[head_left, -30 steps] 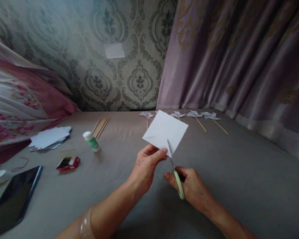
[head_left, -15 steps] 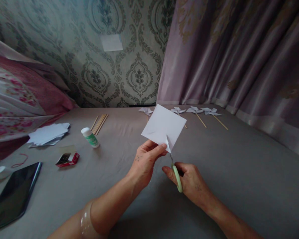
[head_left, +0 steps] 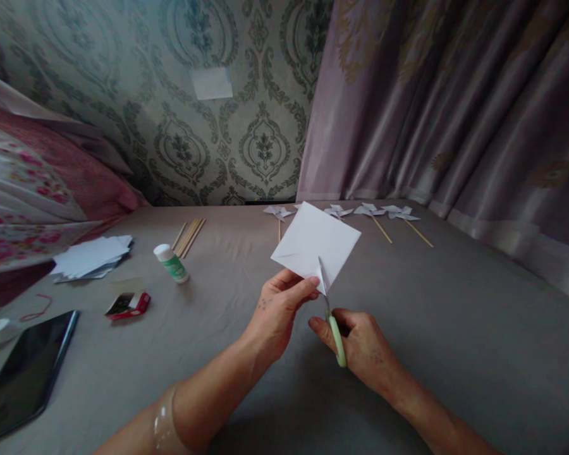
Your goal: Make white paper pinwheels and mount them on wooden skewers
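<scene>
My left hand (head_left: 284, 306) pinches a square sheet of white paper (head_left: 315, 240) near its lowest corner, thumb on the front face. The sheet is held up above the table with one corner pointing towards me. A faint slit or crease shows by its left corner. My right hand (head_left: 360, 341) is closed around the light-green handle of a pair of scissors (head_left: 337, 341). The scissors' blades are at the sheet's lower corner, with one blade in front of the paper, pointing towards its middle. The fingers inside the handle are partly hidden.
Several paper pinwheels on sticks (head_left: 372, 212) lie along the back. Wooden sticks (head_left: 189, 237), a glue stick (head_left: 171, 263), a small red box (head_left: 129, 306), a stack of paper (head_left: 92, 256) and a dark tablet (head_left: 28, 373) are on the left of the grey-covered table (head_left: 455, 303).
The paper has turned slightly, its right corner moving a little right and down. Both hands stay in nearly the same place, and the scissors remain at the lower corner.
</scene>
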Action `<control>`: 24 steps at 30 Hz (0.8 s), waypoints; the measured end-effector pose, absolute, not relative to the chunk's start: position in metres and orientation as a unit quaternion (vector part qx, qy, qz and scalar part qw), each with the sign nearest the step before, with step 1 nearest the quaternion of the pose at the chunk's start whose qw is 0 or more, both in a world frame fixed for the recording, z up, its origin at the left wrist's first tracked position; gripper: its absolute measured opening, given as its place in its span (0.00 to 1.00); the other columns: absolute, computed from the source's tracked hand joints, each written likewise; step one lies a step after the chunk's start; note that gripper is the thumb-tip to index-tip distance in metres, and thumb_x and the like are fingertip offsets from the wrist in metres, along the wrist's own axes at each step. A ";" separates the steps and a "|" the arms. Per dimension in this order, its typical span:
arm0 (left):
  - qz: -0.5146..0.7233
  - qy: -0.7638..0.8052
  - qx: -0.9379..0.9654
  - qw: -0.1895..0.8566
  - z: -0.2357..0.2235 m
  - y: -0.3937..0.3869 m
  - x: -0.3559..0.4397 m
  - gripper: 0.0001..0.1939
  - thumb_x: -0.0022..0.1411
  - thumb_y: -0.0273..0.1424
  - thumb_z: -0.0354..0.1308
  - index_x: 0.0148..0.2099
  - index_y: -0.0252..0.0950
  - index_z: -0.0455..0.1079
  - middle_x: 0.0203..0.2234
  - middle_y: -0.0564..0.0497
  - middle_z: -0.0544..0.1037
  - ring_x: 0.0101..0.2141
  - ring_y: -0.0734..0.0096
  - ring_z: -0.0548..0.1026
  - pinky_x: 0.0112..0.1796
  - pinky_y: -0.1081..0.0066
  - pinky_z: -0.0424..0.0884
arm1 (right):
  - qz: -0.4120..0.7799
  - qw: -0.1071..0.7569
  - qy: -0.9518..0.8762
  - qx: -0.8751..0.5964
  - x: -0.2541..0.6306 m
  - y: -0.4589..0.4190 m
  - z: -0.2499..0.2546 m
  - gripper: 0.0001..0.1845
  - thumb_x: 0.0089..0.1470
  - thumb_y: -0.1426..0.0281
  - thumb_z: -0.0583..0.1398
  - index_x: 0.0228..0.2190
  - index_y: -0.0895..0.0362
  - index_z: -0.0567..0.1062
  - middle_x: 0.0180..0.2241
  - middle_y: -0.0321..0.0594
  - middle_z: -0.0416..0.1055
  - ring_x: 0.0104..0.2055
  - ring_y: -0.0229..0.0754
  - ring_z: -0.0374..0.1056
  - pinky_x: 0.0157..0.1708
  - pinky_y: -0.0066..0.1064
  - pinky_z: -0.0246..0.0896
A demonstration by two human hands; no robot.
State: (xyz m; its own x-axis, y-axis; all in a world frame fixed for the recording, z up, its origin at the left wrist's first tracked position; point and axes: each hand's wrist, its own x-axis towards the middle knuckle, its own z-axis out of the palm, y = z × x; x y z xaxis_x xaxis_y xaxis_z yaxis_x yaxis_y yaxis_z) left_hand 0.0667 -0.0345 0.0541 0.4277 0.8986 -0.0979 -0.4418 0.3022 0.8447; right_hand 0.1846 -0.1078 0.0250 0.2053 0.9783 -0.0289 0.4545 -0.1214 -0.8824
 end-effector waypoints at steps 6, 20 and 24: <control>0.446 0.299 0.381 0.752 0.054 -0.035 0.067 0.08 0.46 0.28 0.69 0.31 0.33 0.77 0.26 0.51 0.77 0.26 0.77 0.70 0.34 0.73 0.67 | 0.329 0.393 -0.536 -0.671 0.184 -0.108 0.026 0.25 0.47 0.50 0.59 0.16 0.56 0.62 0.15 0.30 0.53 0.21 0.33 0.48 0.20 0.28 0.45; 0.447 0.296 0.382 0.753 0.054 -0.034 0.067 0.08 0.46 0.28 0.69 0.31 0.34 0.77 0.27 0.51 0.77 0.26 0.78 0.70 0.34 0.74 0.66 | 0.329 0.396 -0.536 -0.669 0.183 -0.107 0.026 0.24 0.49 0.51 0.59 0.16 0.56 0.63 0.15 0.31 0.55 0.20 0.33 0.49 0.20 0.28 0.46; 0.446 0.296 0.386 0.752 0.053 -0.035 0.067 0.08 0.45 0.29 0.69 0.31 0.34 0.77 0.26 0.52 0.77 0.27 0.77 0.70 0.34 0.73 0.66 | 0.324 0.384 -0.548 -0.668 0.184 -0.108 0.026 0.24 0.49 0.51 0.59 0.16 0.56 0.63 0.15 0.31 0.56 0.20 0.33 0.51 0.20 0.28 0.46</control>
State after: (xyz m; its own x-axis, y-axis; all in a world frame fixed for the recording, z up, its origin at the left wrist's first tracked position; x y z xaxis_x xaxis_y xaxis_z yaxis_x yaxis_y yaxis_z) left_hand 0.0669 -0.0348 0.0533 0.4272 0.8984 -0.1019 -0.4413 0.3056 0.8437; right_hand 0.1845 -0.1081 0.0261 0.1882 0.9821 -0.0116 0.4837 -0.1029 -0.8691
